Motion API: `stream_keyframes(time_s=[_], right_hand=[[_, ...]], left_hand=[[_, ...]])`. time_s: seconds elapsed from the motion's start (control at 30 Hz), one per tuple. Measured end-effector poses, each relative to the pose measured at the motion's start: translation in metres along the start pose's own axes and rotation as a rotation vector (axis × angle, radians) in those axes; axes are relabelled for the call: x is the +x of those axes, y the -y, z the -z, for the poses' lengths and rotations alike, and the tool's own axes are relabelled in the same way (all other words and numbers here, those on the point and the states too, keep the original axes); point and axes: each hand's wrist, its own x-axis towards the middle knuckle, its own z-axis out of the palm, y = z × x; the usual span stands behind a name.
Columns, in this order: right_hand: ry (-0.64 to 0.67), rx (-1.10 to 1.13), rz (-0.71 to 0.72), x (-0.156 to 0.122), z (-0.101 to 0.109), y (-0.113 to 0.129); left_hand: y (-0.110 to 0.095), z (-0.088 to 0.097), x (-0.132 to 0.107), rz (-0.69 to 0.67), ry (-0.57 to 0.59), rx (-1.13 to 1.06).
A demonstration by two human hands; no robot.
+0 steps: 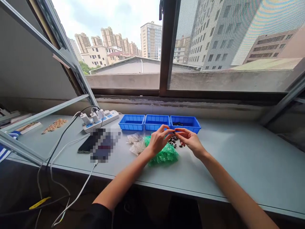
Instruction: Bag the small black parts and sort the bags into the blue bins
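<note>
Both hands meet above the work table, fingertips pinched round a small black part point(174, 132) whose kind I cannot make out. My left hand point(159, 140) comes in from the left and my right hand point(189, 141) from the right; each is closed on the part. Under them lies a heap of green translucent plastic pieces point(164, 156). Several loose small black pieces point(175, 142) are scattered between the hands. To the left of the green heap sit clear plastic pieces point(137, 147). Just behind, the right blue bin point(192, 128) holds some black parts point(177, 124).
Two more blue bins, one at the left point(131, 126) and one in the middle point(156, 127), stand in the row. A white power strip point(111, 118) with plugs, a dark phone point(84, 146), cables point(57, 148) and small tan pieces point(54, 126) lie to the left. A window frame point(164, 63) rises behind.
</note>
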Motion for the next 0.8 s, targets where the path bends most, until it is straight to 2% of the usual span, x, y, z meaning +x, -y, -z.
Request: stream_keyframes(time_s=[0.17,0.33,0.4,0.5,0.6,0.8], right_hand=[[0.044,0.086,-0.042,-0.002,-0.006,0.002],[0.021,0.119,-0.062,-0.003,-0.015,0.008],[0.000,0.123,-0.056,-0.003,-0.018,0.009],[0.019,0.104,-0.057,-0.003,-0.019,0.009],[0.013,0.081,-0.049,0.000,-0.018,0.005],[-0.111,0.050,0.060,0.014,-0.003,-0.010]], left_hand=[[-0.001,0.005,0.002,-0.078,-0.044,0.015],[-0.003,0.009,0.002,-0.074,-0.148,0.074],[-0.003,0.010,0.001,-0.073,-0.153,0.086],[-0.004,0.011,-0.001,-0.049,-0.097,0.094],[-0.004,0.012,-0.001,-0.029,-0.078,0.098],[-0.001,0.011,0.000,-0.071,-0.139,0.132]])
